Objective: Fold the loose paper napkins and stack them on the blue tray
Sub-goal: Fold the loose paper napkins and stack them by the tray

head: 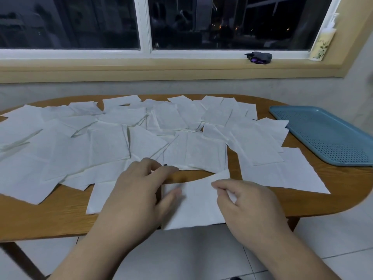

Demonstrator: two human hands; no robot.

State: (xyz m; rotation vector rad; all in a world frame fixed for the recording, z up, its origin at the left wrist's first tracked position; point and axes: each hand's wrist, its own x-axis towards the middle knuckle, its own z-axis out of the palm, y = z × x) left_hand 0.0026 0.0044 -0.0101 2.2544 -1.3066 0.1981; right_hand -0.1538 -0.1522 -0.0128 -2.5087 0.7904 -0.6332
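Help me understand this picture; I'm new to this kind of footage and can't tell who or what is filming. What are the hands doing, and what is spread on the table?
There is no machine here. A person wears a wide-angle camera on the head, so you look forward and down at their own two bare hands. The single picture is that head view.

On the wooden table lie many loose white paper napkins, overlapping one another. At the right end sits a blue tray with nothing stacked on it yet.

Nearest the person lies one napkin, partly over the table's edge. The left hand rests on its left side, while the right hand pinches its right edge between fingertips, seemingly about to fold it. Behind is a dark window.
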